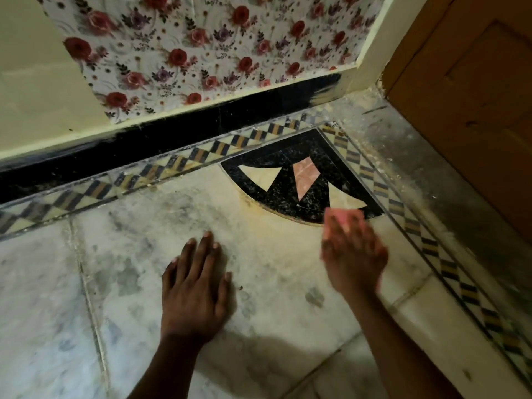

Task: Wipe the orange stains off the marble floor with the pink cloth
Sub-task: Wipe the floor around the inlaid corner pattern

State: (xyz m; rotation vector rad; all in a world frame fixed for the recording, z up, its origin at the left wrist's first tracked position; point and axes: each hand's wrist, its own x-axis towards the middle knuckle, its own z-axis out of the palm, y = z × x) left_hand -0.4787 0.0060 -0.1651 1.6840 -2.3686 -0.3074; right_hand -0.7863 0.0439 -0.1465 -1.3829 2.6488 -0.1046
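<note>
My right hand (352,253) is blurred with motion and presses the pink cloth (342,217) onto the floor; only the cloth's front edge shows past my fingertips. It sits at the curved lower rim of a black fan-shaped inlay (290,194). A faint orange stain (259,207) tints the pale marble floor (172,214) along that rim and to the left of the cloth. My left hand (195,286) lies flat on the marble, palm down with fingers spread, holding nothing.
A checkered border strip (184,161) runs along a black skirting (172,136) below a floral wall covering (201,53). A second strip runs down the right side beside a dusty grey sill (431,180) and a wooden door (475,90).
</note>
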